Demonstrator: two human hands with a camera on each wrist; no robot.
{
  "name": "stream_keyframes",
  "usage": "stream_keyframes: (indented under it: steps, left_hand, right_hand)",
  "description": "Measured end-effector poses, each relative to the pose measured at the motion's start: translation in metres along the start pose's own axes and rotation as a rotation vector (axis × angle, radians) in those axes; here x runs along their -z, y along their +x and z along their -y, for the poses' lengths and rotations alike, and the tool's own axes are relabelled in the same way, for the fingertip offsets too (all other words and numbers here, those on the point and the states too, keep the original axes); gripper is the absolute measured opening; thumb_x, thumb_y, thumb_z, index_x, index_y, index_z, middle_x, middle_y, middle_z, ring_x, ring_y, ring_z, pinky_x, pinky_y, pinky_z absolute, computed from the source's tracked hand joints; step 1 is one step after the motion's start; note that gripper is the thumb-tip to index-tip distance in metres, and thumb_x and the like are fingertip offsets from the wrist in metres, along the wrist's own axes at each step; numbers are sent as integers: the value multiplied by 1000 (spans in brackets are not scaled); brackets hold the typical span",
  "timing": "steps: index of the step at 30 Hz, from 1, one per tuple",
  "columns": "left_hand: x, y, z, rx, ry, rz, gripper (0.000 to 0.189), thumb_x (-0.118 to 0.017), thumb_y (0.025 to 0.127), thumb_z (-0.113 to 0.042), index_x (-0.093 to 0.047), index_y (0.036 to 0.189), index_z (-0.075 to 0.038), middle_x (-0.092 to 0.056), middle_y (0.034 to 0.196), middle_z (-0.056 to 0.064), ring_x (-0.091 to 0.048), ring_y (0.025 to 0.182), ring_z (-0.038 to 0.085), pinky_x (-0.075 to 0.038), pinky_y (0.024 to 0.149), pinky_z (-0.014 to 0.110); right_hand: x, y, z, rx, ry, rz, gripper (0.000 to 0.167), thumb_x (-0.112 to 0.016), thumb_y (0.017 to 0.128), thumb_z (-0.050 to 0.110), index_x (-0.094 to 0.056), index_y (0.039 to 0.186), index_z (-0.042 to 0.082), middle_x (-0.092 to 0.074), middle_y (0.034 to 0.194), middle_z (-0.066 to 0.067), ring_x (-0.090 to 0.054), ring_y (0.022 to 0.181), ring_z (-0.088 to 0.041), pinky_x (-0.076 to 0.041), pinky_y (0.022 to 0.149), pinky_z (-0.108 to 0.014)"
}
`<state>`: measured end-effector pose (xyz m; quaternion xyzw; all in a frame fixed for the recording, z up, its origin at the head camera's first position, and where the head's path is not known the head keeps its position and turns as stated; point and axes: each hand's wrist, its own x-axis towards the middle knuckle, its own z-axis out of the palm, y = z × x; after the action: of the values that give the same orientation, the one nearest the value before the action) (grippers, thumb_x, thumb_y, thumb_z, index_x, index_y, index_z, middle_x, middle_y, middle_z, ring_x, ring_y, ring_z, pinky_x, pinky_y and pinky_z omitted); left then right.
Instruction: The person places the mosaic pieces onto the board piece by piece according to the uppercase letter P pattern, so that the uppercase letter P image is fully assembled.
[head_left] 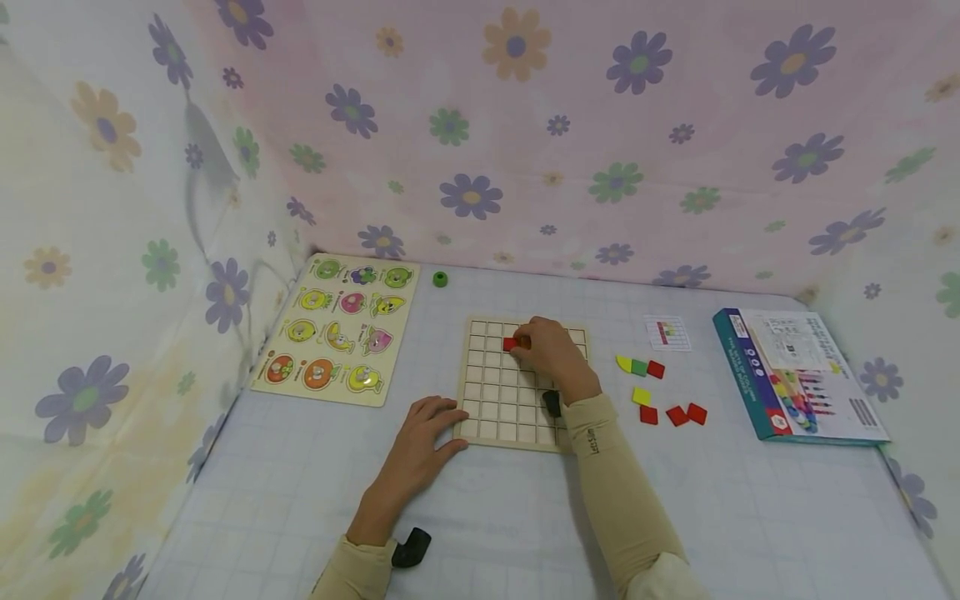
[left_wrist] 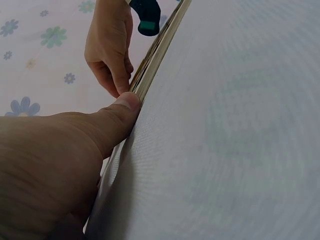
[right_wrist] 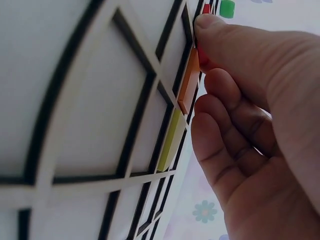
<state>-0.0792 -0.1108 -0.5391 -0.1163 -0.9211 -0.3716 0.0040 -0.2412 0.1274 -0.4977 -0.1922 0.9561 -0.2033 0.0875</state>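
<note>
While the left hand (head_left: 420, 437) braced the lower-left corner of the grid board (head_left: 487, 411), fingers relaxed and fairly straight along its left side and thumb pressed to the near edge, the right hand (head_left: 551, 354) was pinching a red tile (right_wrist: 202, 55) between thumb and finger over the far rows. Its forearm came in across the board's right edge, so that side was the tight one. A strip of worktop (head_left: 262, 500) ran along the left, and a wide stretch lay in front.

As for looks, the board was pale wood with raised dividers making square cells. An orange tile (right_wrist: 188, 82) and a yellow tile (right_wrist: 172, 140) sat in it right by the right fingertips.

Just right of the board were loose tiles, red, yellow and green, near a little pattern card (head_left: 667, 333). Farther out, a box (head_left: 810, 375) sat at the right, a fruit puzzle (head_left: 337, 329) at the left and a green ring (head_left: 440, 279) toward the back, near the flowery cloth (head_left: 517, 167).
</note>
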Motion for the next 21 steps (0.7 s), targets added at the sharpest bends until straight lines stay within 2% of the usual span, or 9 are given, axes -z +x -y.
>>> stream_keyframes:
  steps: [21]
  left_hand:
    - [-1,0,0,9,1,7,40,-82,87,-27,-72,125,-21,-61,137,0,-44,140,24,-44,116,46]
  right_hand:
    - [0,-1,1,-44,19,13,34,-73,96,24,-72,124,5,-69,108,-13,-57,87,-23,-49,75,-36]
